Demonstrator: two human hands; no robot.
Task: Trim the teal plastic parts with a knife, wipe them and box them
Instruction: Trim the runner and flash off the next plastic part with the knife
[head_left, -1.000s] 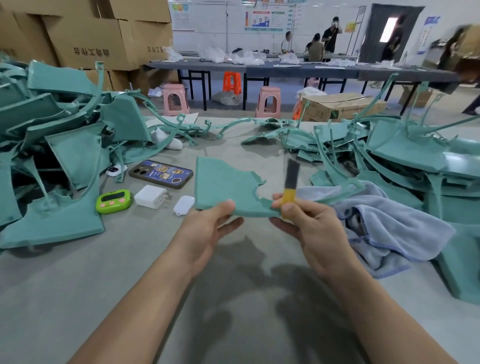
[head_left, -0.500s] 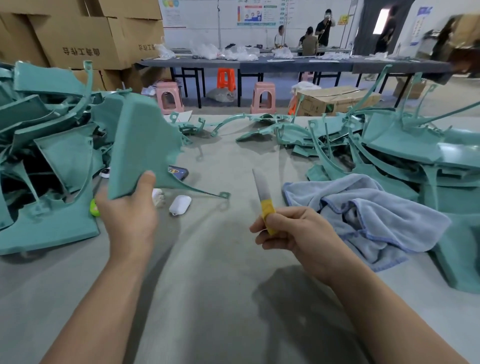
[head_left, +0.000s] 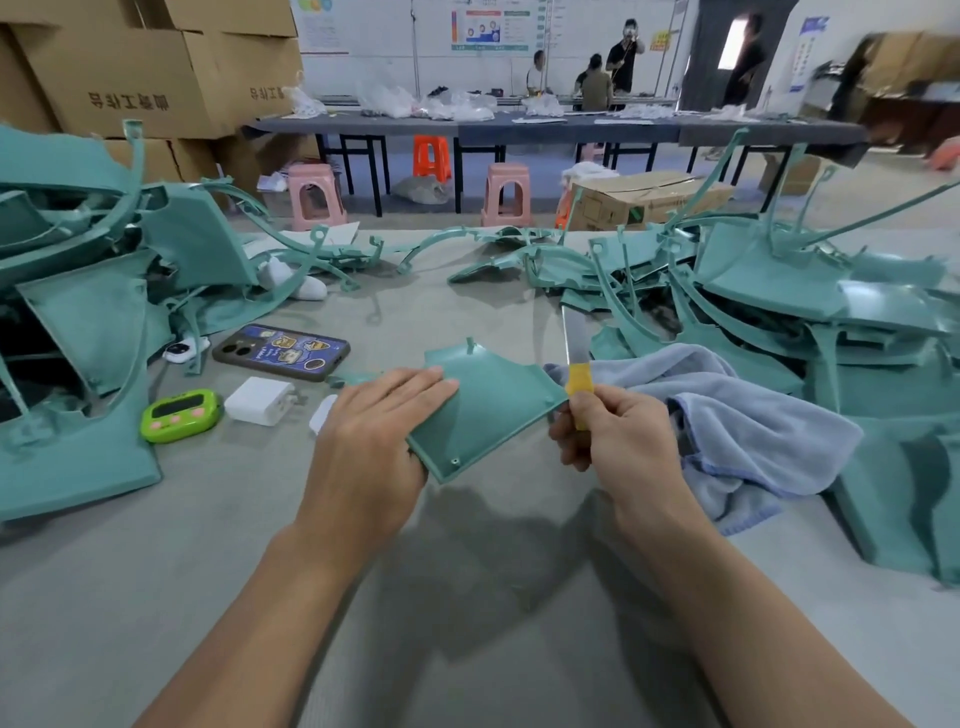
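At the left, a heap of teal pieces (head_left: 93, 322) is lying beside a green timer (head_left: 179, 415) and a phone (head_left: 280, 352). The left hand (head_left: 374, 436) is holding a teal part (head_left: 488, 405) above the table (head_left: 467, 649), fingers laid across its top. The right hand (head_left: 618, 441) is curling round a knife (head_left: 577, 364) at the part's right corner, and a blue towel (head_left: 737, 415) is lying just beyond.

The left hand (head_left: 374, 431) now holds the teal part (head_left: 483, 405) low at the centre, lying nearly flat, instead of raised upright on the left. The knife (head_left: 577, 358) in the right hand (head_left: 623, 436) now sits right at the part's right corner, no longer apart from it.
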